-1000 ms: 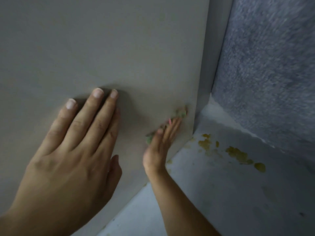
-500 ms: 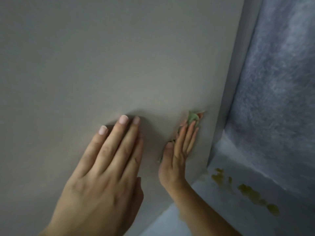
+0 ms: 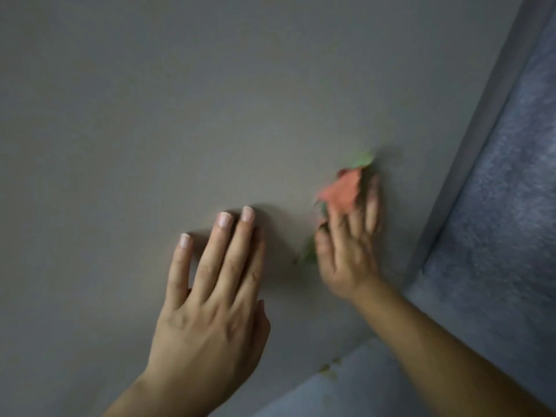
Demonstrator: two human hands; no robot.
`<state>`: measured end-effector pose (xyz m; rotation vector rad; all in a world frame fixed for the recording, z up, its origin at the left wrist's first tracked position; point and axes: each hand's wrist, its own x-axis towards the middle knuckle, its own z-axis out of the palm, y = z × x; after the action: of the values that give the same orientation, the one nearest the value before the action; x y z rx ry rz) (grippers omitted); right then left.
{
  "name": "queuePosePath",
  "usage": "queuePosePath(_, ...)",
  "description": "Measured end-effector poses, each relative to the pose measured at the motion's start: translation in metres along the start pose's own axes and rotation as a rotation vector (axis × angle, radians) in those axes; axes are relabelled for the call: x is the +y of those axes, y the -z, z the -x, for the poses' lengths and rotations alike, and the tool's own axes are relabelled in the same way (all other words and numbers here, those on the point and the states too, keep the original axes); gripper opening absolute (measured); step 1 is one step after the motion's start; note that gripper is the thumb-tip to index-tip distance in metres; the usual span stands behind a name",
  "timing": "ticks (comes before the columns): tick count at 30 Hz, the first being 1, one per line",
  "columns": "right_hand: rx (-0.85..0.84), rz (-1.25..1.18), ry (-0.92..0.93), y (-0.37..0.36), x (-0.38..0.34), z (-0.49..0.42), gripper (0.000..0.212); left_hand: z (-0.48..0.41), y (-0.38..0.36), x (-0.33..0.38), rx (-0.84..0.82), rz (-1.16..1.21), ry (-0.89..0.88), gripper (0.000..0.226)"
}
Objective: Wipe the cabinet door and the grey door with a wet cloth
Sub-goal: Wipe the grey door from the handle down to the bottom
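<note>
A plain grey door (image 3: 210,100) fills most of the view. My left hand (image 3: 210,296) lies flat on it with straight fingers, near the bottom middle. To its right, my right hand (image 3: 349,245) presses a small pink and green cloth (image 3: 343,188) against the door with straight fingers; this hand is blurred. Part of the cloth sticks out above the fingertips, and a green corner shows below the thumb. The rest of the cloth is hidden under the palm.
The door's right edge and a grey frame strip (image 3: 481,130) run diagonally at the right. Beyond it is a blue-grey textured wall (image 3: 511,206). A pale floor (image 3: 346,392) shows at the bottom right, with a small yellowish stain at the door's foot.
My right hand has slid the cloth up the door, away from the lower corner. The view has shifted upward, so less floor and stain show. The left hand stays flat on the door.
</note>
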<state>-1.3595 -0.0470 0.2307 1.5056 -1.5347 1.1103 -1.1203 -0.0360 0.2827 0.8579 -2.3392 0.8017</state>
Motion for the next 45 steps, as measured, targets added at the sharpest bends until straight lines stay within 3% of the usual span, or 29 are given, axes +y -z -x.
queuePosePath(3,0.174,-0.069,-0.331,0.003,-0.004,-0.041,0.056,0.002,0.002,-0.004,0.007,0.018,-0.012,0.09)
queuePosePath(4,0.161,-0.073,-0.331,0.004,-0.017,-0.044,0.057,0.003,0.003,-0.004,0.022,0.026,-0.004,0.09)
queuePosePath(9,-0.048,-0.007,0.132,0.008,-0.04,-0.031,0.05,0.013,0.006,-0.008,0.075,0.043,0.085,0.083)
queuePosePath(14,0.059,-0.042,-0.033,0.031,-0.058,-0.101,0.052,0.022,0.003,-0.016,0.121,0.038,0.152,0.081)
queuePosePath(16,0.045,-0.009,0.099,0.04,-0.087,-0.131,0.055,0.026,0.001,-0.018,0.125,0.032,0.147,0.084)
queuePosePath(20,-0.072,0.094,0.625,0.053,-0.131,-0.163,0.058,0.033,-0.005,-0.016,0.082,-0.003,0.142,0.091)
queuePosePath(23,-0.067,0.132,0.728,0.054,-0.122,-0.166,0.059,0.034,-0.008,-0.014,0.072,0.007,0.147,0.092)
queuePosePath(26,-0.072,0.171,0.619,0.051,-0.072,-0.145,0.06,0.032,-0.008,-0.014,0.073,0.038,0.157,0.094)
queuePosePath(29,-0.058,0.175,0.3,0.047,-0.023,-0.105,0.055,0.033,-0.006,-0.012,0.089,0.071,0.165,0.096)
queuePosePath(32,-0.017,0.113,0.094,0.033,-0.035,-0.085,0.054,0.036,-0.008,-0.015,0.086,0.084,0.151,0.094)
queuePosePath(36,-0.01,0.035,0.387,0.014,-0.071,-0.067,0.055,0.042,-0.011,-0.02,0.073,0.085,0.12,0.091)
queuePosePath(39,-0.077,0.032,0.453,0.007,-0.048,-0.03,0.057,0.047,-0.016,-0.017,0.066,0.088,0.1,0.09)
queuePosePath(42,-0.078,0.002,0.132,-0.001,-0.021,0.014,0.054,0.054,-0.022,-0.012,0.049,0.096,0.072,0.09)
queuePosePath(44,-0.027,-0.081,-0.166,-0.009,-0.033,0.029,0.06,0.06,-0.026,-0.012,0.03,0.093,0.053,0.089)
queuePosePath(45,-0.004,-0.115,-0.218,-0.015,-0.048,0.033,0.062,0.063,-0.028,-0.012,0.022,0.092,0.044,0.09)
